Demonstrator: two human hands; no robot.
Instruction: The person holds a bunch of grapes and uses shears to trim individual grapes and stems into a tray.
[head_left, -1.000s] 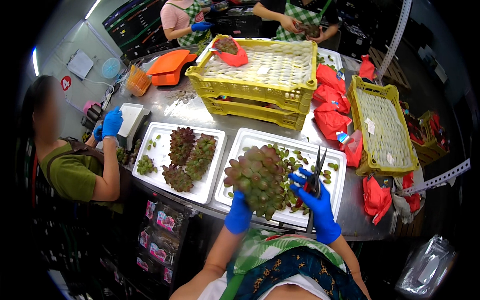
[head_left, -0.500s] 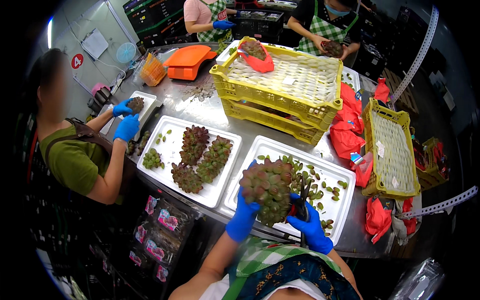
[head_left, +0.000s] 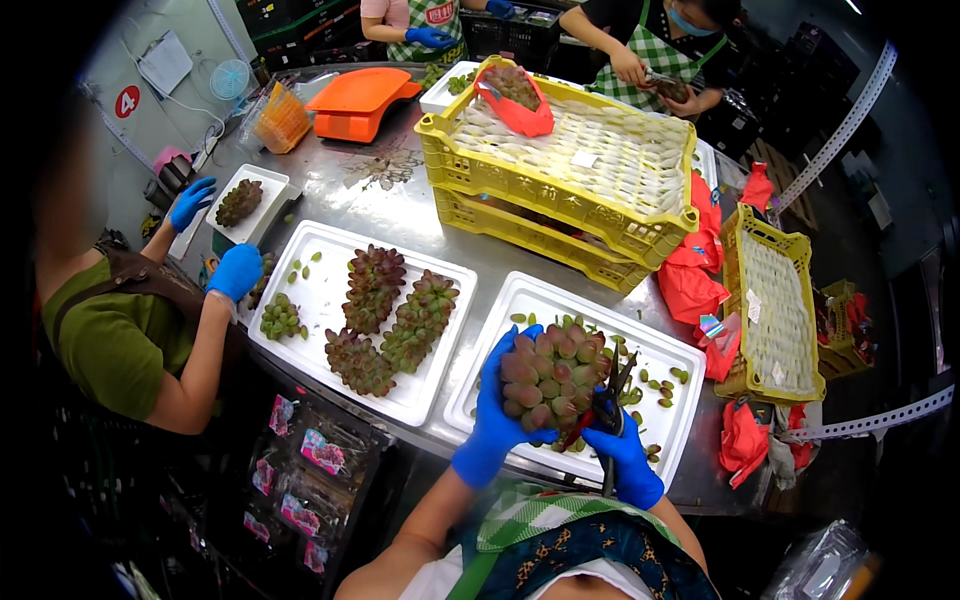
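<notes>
In a blue glove, my left hand (head_left: 492,425) cups a large bunch of reddish-green grapes (head_left: 550,380). My right hand (head_left: 625,450), also gloved in blue, grips black scissors with some red on the handle (head_left: 612,398), their narrow blades pointing up at the bunch's right side. Below them is a white tray (head_left: 658,447) scattered with loose grapes (head_left: 653,385). Another white tray (head_left: 420,405) to the left holds several bunches (head_left: 375,288) and a few loose green grapes.
A steel table (head_left: 360,170) carries stacked yellow crates (head_left: 550,215), another crate (head_left: 775,310), red bags (head_left: 690,290) and an orange scale (head_left: 355,105). A co-worker (head_left: 130,330) works at left by a small tray (head_left: 275,200); two others (head_left: 650,55) stand across. A perforated metal bar (head_left: 880,415) juts in at right.
My left hand has come up under the grape bunch, and the scissors in my right hand have moved against it. The left co-worker's bunch now lies on the small tray.
</notes>
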